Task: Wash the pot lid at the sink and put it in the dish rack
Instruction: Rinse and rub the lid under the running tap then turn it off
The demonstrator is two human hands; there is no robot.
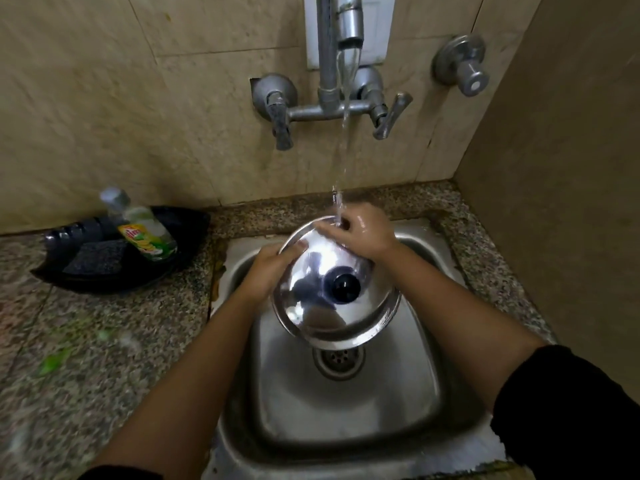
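Note:
A round steel pot lid (322,306) with a black knob (345,285) is held tilted over the steel sink (346,410), knob side facing me. My left hand (273,268) grips its left rim. My right hand (360,233) lies on the lid's far upper edge, fingers spread flat on the metal. Water runs from the wall tap (349,26) onto my right hand and the top of the lid. No dish rack is in view.
A black tray (187,223) on the granite counter at the left holds a dish-soap bottle (145,233) and a dark scrub pad (95,256). Green scraps (52,362) lie on the counter. Tap handles (391,116) stick out from the tiled wall. A wall closes the right side.

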